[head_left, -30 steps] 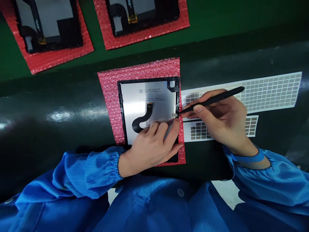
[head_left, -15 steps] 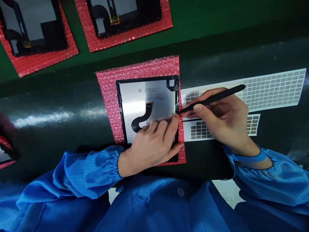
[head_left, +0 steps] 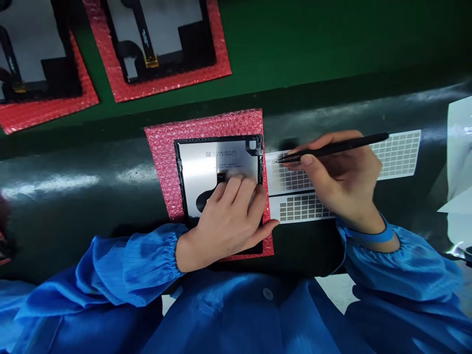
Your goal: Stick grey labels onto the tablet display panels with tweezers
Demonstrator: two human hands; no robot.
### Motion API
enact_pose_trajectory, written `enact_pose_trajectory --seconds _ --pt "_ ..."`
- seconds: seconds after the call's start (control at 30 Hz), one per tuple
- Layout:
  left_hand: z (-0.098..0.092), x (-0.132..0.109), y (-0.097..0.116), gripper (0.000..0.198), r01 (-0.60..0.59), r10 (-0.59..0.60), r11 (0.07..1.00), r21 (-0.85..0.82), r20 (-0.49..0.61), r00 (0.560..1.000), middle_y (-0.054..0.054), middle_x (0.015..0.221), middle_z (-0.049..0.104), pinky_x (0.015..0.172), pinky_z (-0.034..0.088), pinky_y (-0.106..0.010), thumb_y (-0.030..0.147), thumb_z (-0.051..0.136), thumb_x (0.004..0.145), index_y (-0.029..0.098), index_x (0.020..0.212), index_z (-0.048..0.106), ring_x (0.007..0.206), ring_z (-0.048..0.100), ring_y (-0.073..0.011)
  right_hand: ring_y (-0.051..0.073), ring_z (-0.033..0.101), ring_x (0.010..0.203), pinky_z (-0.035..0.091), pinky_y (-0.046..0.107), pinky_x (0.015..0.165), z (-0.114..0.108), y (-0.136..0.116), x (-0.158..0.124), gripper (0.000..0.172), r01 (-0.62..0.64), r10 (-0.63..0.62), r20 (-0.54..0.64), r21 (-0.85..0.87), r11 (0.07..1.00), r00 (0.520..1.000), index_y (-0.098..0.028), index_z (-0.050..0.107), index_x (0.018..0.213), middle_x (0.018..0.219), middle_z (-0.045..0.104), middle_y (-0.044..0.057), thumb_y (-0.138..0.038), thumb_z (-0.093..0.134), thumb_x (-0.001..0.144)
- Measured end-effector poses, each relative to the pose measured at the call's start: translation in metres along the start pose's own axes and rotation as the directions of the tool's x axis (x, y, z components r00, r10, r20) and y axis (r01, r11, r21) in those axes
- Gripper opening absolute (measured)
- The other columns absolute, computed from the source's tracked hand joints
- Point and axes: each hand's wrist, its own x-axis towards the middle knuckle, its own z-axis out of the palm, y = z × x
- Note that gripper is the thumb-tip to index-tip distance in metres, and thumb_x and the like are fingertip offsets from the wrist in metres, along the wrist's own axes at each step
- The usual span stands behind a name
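Note:
My left hand (head_left: 228, 211) lies flat on the silver back of a tablet display panel (head_left: 217, 160), which has a black frame and faces down on a pink bubble-wrap mat (head_left: 162, 152). Its fingers cover most of a black flex cable (head_left: 221, 178). My right hand (head_left: 341, 182) grips black tweezers (head_left: 332, 147), with the tip over the left end of a white sheet of small tan pads (head_left: 291, 177). A second pad sheet (head_left: 302, 209) lies just below. Whether the tip touches the upper sheet is hard to tell.
Further display panels (head_left: 158, 44) lie on red bubble-wrap mats (head_left: 47, 115) on the green surface beyond. A dark, glossy mat (head_left: 92, 196) runs under my work. Blue sleeves cover both arms. A white sheet (head_left: 459, 157) stands at the right edge.
My right hand has moved the tweezers from the panel's right edge to over the pad sheet. My left hand has slid up the panel, covering more of the cable. The view has shifted.

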Motion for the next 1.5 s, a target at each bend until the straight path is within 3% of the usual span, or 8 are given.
enact_pose_trajectory --seconds 0.07,0.17,0.53,1.0,1.3,1.5 --pt "0.001 0.01 -0.002 0.067 -0.037 0.036 0.999 0.02 0.047 0.998 -0.027 0.152 0.052 0.108 0.048 -0.055 0.054 0.058 0.1 0.003 0.144 0.056 0.139 0.05 -0.0434 0.02 0.08 0.091 0.069 0.035 0.083 0.0 0.005 0.002 0.022 -0.008 0.008 0.002 0.017 1.0 1.0 -0.025 0.068 0.111 0.103 0.078 0.002 -0.021 0.078 0.093" --pt "0.005 0.018 -0.003 0.082 -0.053 0.048 0.998 0.031 0.133 0.99 -0.024 0.167 0.035 0.115 0.041 -0.059 0.061 0.058 0.098 0.003 0.155 0.045 0.15 0.038 -0.0444 0.021 0.08 0.092 0.07 0.036 0.082 -0.001 0.007 0.002 0.022 -0.001 0.001 -0.002 0.022 1.0 1.0 -0.025 0.068 0.111 0.104 0.078 0.003 -0.018 0.077 0.092" --pt "0.008 0.016 -0.002 0.079 -0.047 0.038 0.997 0.064 0.144 0.989 -0.021 0.168 0.035 0.114 0.042 -0.058 0.063 0.05 0.101 0.006 0.156 0.045 0.15 0.04 -0.0428 0.021 0.079 0.099 0.069 0.035 0.084 -0.001 0.002 0.001 0.023 -0.042 0.042 0.014 -0.008 0.999 0.999 -0.026 0.067 0.111 0.106 0.077 0.002 -0.015 0.076 0.092" --pt "0.009 0.017 -0.004 0.076 -0.051 0.043 0.997 0.057 0.142 0.989 -0.021 0.167 0.036 0.112 0.043 -0.057 0.061 0.05 0.102 0.007 0.155 0.047 0.15 0.04 -0.0426 0.023 0.08 0.092 0.07 0.039 0.083 -0.002 0.002 0.004 0.021 -0.053 0.053 0.024 -0.022 0.998 0.998 -0.027 0.068 0.111 0.104 0.078 0.002 -0.018 0.076 0.093" --pt "0.007 0.018 -0.005 0.074 -0.062 0.051 0.996 0.06 0.171 0.984 -0.021 0.168 0.035 0.111 0.043 -0.057 0.059 0.047 0.103 0.007 0.156 0.045 0.149 0.039 -0.042 0.019 0.08 0.08 0.069 0.035 0.076 -0.002 0.003 0.01 0.016 -0.08 0.079 0.021 0.042 0.996 0.997 -0.025 0.07 0.106 0.098 0.08 0.002 -0.017 0.076 0.093" --pt "0.006 0.021 -0.006 0.083 -0.052 0.048 0.999 0.018 0.155 0.987 -0.024 0.168 0.033 0.114 0.042 -0.058 0.067 0.052 0.099 0.004 0.154 0.047 0.15 0.037 -0.0434 0.021 0.08 0.073 0.071 0.033 0.071 -0.004 0.001 0.014 0.018 -0.09 0.095 -0.029 0.137 0.987 0.995 -0.023 0.072 0.102 0.091 0.082 0.003 -0.016 0.082 0.089"
